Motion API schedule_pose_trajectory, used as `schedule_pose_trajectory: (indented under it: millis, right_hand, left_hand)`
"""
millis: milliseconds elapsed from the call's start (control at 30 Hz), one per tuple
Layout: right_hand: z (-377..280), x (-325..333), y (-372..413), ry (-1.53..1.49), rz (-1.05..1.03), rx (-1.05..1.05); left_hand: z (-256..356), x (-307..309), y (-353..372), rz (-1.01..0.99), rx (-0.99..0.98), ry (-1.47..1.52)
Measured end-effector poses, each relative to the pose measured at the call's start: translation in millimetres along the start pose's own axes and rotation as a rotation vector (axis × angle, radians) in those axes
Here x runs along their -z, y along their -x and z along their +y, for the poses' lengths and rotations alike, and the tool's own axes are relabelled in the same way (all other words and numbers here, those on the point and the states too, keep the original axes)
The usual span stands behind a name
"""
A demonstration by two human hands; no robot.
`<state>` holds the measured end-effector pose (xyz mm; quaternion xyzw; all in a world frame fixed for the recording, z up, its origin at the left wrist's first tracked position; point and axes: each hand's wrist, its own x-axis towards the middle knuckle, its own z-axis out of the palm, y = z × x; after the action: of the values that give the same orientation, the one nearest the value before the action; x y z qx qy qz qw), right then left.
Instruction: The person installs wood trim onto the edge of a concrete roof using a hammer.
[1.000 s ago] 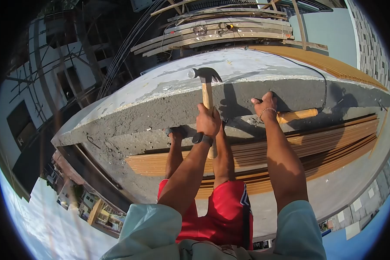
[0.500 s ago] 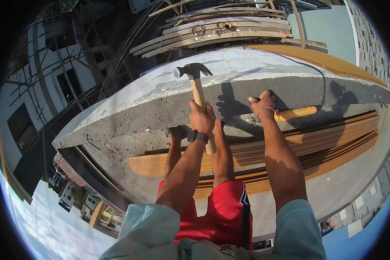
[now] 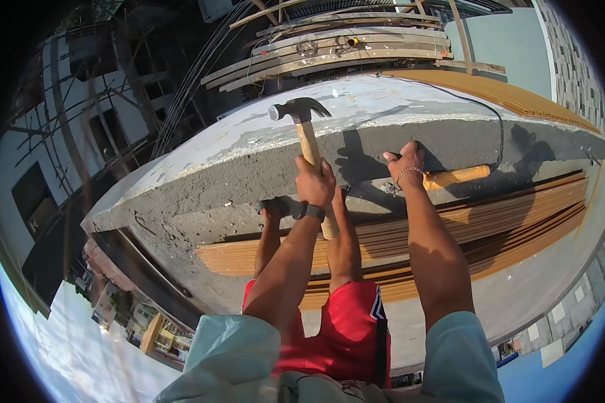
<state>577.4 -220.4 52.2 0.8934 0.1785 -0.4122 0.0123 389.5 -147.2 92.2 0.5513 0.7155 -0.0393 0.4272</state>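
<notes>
In the head view my left hand (image 3: 314,183) is wrapped round the wooden handle of a claw hammer (image 3: 308,138). The hammer stands head-up in front of the rough concrete edge (image 3: 249,168), with the handle's end below my fist. My right hand (image 3: 405,161), with a bracelet at its wrist, is at the concrete face to the right. Its fingers are curled, and whatever they hold is hidden apart from a small dark bit at the fingertips. Just right of that wrist lies an orange tool body (image 3: 457,177) with a black cord (image 3: 501,131) running up over the edge.
Stacked brown grooved panels (image 3: 504,215) lie below the concrete face, around my legs. More panels (image 3: 497,94) rest on the slab (image 3: 262,124) at the upper right. Wooden planks (image 3: 356,54) are piled beyond. At left, a drop shows buildings and scaffolding poles (image 3: 94,107).
Almost nothing differs. My right hand has shifted very slightly left, and the hammer stays at the same height in my left hand.
</notes>
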Motion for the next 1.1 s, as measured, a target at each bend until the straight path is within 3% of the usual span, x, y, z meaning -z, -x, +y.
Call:
schedule_pose_trajectory:
  millis: [67, 233, 300, 367, 433, 500, 567, 633, 700, 767, 900, 967, 1033, 1100]
  right_hand:
    - [-3, 0, 0, -0.012, -0.021, -0.015]
    - [-2, 0, 0, 0.011, -0.017, -0.036]
    - [0, -6, -1, 0.001, -0.014, -0.013]
    - [2, -8, -7, 0.011, -0.007, -0.036]
    - [-1, 1, 0, 0.01, -0.024, -0.084]
    - [-2, 1, 2, -0.003, -0.004, -0.015]
    - [-3, -3, 1, -0.011, -0.001, -0.014]
    - [-6, 5, 3, -0.02, -0.015, -0.032]
    - [-4, 5, 4, -0.002, -0.028, -0.066]
    - [-3, 1, 6, -0.041, 0.007, -0.013]
    - [-3, 1, 2, -0.036, -0.012, -0.03]
    - [3, -3, 5, -0.063, -0.014, -0.026]
    - [0, -4, 3, -0.055, 0.031, -0.017]
    - [-3, -5, 2, -0.059, 0.043, -0.023]
  left_hand:
    - [-5, 3, -5, -0.062, -0.026, -0.049]
    - [19, 0, 2, 0.061, 0.009, 0.045]
    - [7, -6, 3, -0.092, -0.04, -0.057]
    - [10, -14, -12, -0.072, -0.107, -0.061]
    - [27, -14, -3, 0.024, -0.071, 0.121]
    - [34, -21, 8, 0.079, -0.058, 0.148]
    - [27, -31, 5, -0.176, -0.074, -0.058]
    - [44, -31, -5, -0.155, -0.135, -0.002]
    - [54, -32, 7, 0.009, -0.061, 0.119]
    - [47, -32, 18, 0.036, -0.031, 0.08]
    - [52, -33, 4, -0.168, -0.098, 0.071]
    - [56, -35, 16, 0.165, -0.095, 0.139]
    - [44, -37, 10, 0.144, -0.074, 0.113]
    - [38, -28, -6, -0.189, -0.05, 0.016]
